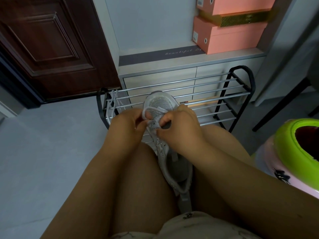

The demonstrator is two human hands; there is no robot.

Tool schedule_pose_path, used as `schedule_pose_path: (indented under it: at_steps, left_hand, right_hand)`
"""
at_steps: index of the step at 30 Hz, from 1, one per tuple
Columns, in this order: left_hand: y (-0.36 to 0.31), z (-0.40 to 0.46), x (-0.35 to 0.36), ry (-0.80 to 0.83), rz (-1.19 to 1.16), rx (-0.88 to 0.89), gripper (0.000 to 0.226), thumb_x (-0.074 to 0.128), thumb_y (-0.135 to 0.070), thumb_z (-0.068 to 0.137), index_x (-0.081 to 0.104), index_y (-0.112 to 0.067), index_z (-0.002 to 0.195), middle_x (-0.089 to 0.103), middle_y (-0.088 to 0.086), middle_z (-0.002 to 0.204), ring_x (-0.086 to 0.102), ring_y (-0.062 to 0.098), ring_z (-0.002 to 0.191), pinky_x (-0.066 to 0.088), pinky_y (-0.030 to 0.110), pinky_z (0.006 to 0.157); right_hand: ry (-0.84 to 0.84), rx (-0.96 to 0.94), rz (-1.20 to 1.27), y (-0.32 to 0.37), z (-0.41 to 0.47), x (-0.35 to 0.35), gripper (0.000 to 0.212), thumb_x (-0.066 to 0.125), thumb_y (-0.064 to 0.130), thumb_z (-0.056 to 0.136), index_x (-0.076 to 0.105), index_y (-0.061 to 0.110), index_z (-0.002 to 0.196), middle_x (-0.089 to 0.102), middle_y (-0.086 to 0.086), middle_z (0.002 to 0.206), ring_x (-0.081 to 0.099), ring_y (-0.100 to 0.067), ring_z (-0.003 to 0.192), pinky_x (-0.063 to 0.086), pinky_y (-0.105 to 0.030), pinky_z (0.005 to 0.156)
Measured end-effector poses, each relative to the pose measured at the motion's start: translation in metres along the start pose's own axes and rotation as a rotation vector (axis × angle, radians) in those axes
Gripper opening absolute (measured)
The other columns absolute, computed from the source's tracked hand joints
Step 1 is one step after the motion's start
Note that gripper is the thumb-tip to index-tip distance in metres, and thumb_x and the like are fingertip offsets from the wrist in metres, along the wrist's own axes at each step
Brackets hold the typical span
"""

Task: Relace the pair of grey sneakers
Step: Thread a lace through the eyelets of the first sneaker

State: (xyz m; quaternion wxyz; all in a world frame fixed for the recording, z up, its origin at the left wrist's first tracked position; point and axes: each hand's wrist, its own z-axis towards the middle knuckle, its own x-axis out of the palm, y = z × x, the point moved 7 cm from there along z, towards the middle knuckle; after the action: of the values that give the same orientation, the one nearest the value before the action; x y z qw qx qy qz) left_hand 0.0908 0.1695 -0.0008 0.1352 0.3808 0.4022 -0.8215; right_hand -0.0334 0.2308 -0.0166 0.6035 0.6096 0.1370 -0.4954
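so, seated, knees up, one grey sneaker [164,107] lying lengthwise between my thighs, toe pointing away from me toward the shoe rack [224,99], heel opening down near my lap. mesh toe cap and sparkly upper visible; the heel tab sits lowest in view.

my left hand [126,125] is curled at the left side of the eyelet area, fingers bent inward and pinching the white lace [144,112], which loops up over the toe side of the tongue. my right hand [181,126] is curled on the right side, thumb and fingers gripping the sneaker's glittery upper edge near the front eyelets; the fingertips are partly hidden behind the shoe, so exactly which eyelet they sit on i cannot tell.

both hands nearly touch each other over the front of the lacing.

second lace [113,102], white, hangs over the left end of the rack's top bars, well apart from the shoe in my lap. the other sneaker of the pair is not something i can pick out.

around: dark wooden door [51,45] to the left, pale cabinet behind the rack with pink boxes [229,35] stacked on it, a green-rimmed bin [290,149] just beside my right knee.
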Motion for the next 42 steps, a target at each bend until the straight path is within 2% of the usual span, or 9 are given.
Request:
schedule_pose_path:
  at_steps: [7,14,19,24,27,30,35,38,42]
  left_hand:
    - [0.000,0.001,0.004,0.048,0.149,0.030,0.010,0.061,-0.015,0.089,0.068,-0.008,0.093,0.057,0.001,0.087,0.048,0.012,0.076,0.027,0.019,0.059]
    - [0.003,0.002,0.010,0.068,0.138,-0.026,0.011,0.062,-0.016,0.088,0.069,-0.010,0.095,0.056,0.002,0.090,0.049,0.011,0.077,0.029,0.016,0.064]
    - [0.014,-0.004,0.013,0.042,-0.179,-0.222,0.012,0.066,-0.018,0.087,0.067,-0.027,0.079,0.060,-0.018,0.071,0.057,-0.006,0.059,0.042,0.003,0.056]
    - [0.005,-0.008,0.014,0.096,-0.263,-0.253,0.020,0.063,-0.015,0.087,0.065,-0.034,0.080,0.066,-0.016,0.071,0.061,-0.007,0.064,0.047,0.007,0.059]
    - [-0.003,-0.011,0.015,0.185,-0.332,-0.241,0.009,0.065,-0.024,0.078,0.067,-0.032,0.073,0.069,-0.015,0.070,0.063,-0.004,0.065,0.047,0.008,0.055]
    - [-0.006,-0.013,0.018,0.195,-0.211,-0.240,0.009,0.073,-0.030,0.073,0.068,-0.023,0.073,0.068,-0.005,0.066,0.062,0.001,0.060,0.049,0.017,0.054]
    - [-0.005,-0.006,0.015,0.130,0.002,-0.272,0.009,0.069,-0.021,0.075,0.066,-0.014,0.070,0.060,-0.002,0.060,0.055,0.010,0.057,0.043,0.023,0.054]
    - [-0.002,-0.003,0.017,0.138,0.021,-0.286,0.011,0.064,-0.013,0.075,0.061,-0.007,0.067,0.056,0.003,0.059,0.051,0.016,0.055,0.040,0.026,0.053]
    - [-0.001,-0.003,0.022,0.176,-0.005,-0.286,0.013,0.061,-0.014,0.081,0.062,-0.002,0.075,0.061,0.011,0.068,0.058,0.023,0.062,0.048,0.035,0.059]
  right_hand:
    - [-0.018,-0.034,0.066,-0.001,0.001,-0.001,0.018,0.080,0.035,0.066,0.074,0.028,0.082,0.037,0.008,0.088,0.047,-0.011,0.099,0.034,-0.017,0.073]
    - [-0.055,-0.113,0.169,0.004,0.000,-0.006,0.012,0.078,0.026,0.067,0.077,0.020,0.077,0.038,0.015,0.067,0.042,-0.001,0.070,0.034,-0.008,0.060]
    - [0.046,-0.054,0.374,-0.001,0.003,-0.002,0.033,0.050,0.024,0.060,0.073,0.002,0.068,0.050,0.000,0.068,0.050,-0.006,0.073,0.042,-0.029,0.066]
    - [0.159,0.251,0.573,-0.019,0.015,0.008,0.029,0.072,0.029,0.048,0.064,0.003,0.059,0.054,0.000,0.056,0.055,-0.002,0.047,0.044,-0.017,0.046]
    - [0.246,0.305,0.675,-0.023,0.021,0.018,0.047,0.073,0.028,0.043,0.070,-0.003,0.078,0.066,-0.024,0.081,0.068,-0.029,0.073,0.058,-0.040,0.069]
    - [0.253,0.237,0.621,-0.016,0.020,0.019,0.034,0.070,0.022,0.051,0.071,0.000,0.076,0.067,-0.024,0.082,0.066,-0.038,0.078,0.055,-0.052,0.072]
    - [0.203,0.162,0.588,-0.012,0.012,0.011,0.030,0.056,0.043,0.046,0.066,0.016,0.055,0.061,-0.002,0.068,0.059,-0.017,0.070,0.050,-0.039,0.071]
    - [0.129,0.070,0.507,-0.010,0.010,0.004,0.048,0.053,0.045,0.055,0.068,0.000,0.064,0.064,-0.021,0.080,0.061,-0.032,0.081,0.049,-0.046,0.076]
    - [0.040,-0.162,0.161,-0.001,0.004,-0.006,0.015,0.067,0.022,0.078,0.075,0.011,0.071,0.048,0.001,0.066,0.053,-0.016,0.072,0.040,-0.028,0.069]
